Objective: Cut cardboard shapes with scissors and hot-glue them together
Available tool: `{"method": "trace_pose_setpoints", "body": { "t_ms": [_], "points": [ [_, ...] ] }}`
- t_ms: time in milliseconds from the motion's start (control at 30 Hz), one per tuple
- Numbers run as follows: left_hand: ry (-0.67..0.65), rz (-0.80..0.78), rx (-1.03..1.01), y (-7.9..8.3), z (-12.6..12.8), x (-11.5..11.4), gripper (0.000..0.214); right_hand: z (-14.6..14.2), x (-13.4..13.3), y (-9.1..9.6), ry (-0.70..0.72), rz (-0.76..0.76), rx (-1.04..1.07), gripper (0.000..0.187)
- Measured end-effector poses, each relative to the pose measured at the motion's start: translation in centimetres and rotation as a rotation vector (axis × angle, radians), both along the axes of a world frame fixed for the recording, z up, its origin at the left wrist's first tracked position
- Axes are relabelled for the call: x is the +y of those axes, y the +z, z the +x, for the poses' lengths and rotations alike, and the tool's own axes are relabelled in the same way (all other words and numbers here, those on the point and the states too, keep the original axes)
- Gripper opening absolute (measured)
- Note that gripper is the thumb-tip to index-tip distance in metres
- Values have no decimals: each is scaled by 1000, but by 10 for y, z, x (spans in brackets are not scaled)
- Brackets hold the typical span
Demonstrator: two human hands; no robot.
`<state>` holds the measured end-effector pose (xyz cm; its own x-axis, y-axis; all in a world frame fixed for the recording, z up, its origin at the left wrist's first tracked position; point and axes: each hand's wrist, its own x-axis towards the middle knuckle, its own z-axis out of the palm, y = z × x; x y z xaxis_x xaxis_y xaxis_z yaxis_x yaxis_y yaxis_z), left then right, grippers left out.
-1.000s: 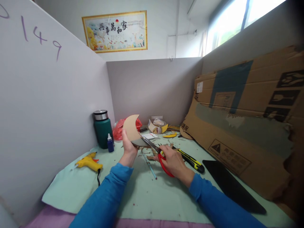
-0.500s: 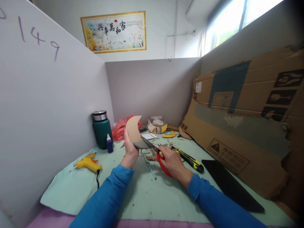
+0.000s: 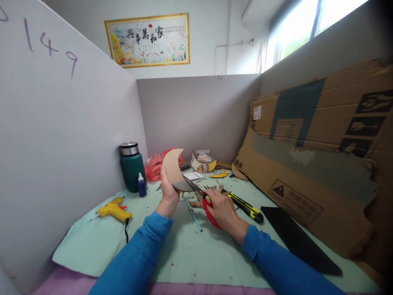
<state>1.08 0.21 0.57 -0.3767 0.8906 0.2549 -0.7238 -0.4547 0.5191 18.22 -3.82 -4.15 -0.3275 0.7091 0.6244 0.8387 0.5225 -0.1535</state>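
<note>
A crescent-shaped piece of cardboard [image 3: 172, 166], tan above with a grey strip along its lower part, stands tilted in my left hand [image 3: 168, 192], which is closed on its lower left edge. My right hand [image 3: 223, 207] grips a pair of scissors [image 3: 211, 215] by the red handles. The scissors' blades point up and left and meet the inner edge of the cardboard. Below the hands lie a thin light-blue pencil [image 3: 196, 221] and cardboard scraps [image 3: 196, 203]. A yellow-and-black utility knife [image 3: 247, 208] rests just right of my right hand.
On the left are a yellow glue gun [image 3: 113, 209], a green bottle [image 3: 132, 168] and a small blue dropper bottle [image 3: 141, 186]. A red plastic bag [image 3: 153, 167] sits behind. Large cardboard [image 3: 307, 164] leans along the right wall, near a black flat piece [image 3: 301, 241].
</note>
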Motion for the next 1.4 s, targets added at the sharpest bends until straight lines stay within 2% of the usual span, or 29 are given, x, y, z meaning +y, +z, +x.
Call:
{"method": "trace_pose_setpoints", "body": {
  "t_ms": [100, 1000, 1400],
  "points": [
    [39, 9, 30, -1, 1, 1, 54, -2, -3, 1, -12, -7, 6, 40],
    [65, 1, 27, -2, 6, -2, 53, -6, 0, -1, -52, 10, -29, 39],
    [60, -4, 25, -1, 7, -2, 53, -10, -7, 1, -64, -19, -11, 33]
  ]
}}
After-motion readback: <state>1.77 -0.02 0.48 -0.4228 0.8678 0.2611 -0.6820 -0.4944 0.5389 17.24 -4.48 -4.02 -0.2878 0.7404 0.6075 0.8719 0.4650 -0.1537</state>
